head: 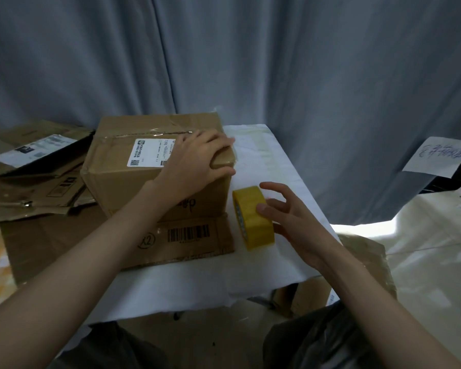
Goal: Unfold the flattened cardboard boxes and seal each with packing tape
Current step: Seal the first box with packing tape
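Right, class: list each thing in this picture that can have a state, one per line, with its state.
Box: unfolded, upright, top flaps closed with clear tape along the seam.
Flat cardboard: still folded flat under the box.
Pile of cardboard: flattened, lying left of the box.
Tape roll: standing on its edge on the white cloth.
Left hand: gripping the box's top corner.
Right hand: fingers spread, thumb touching the roll.
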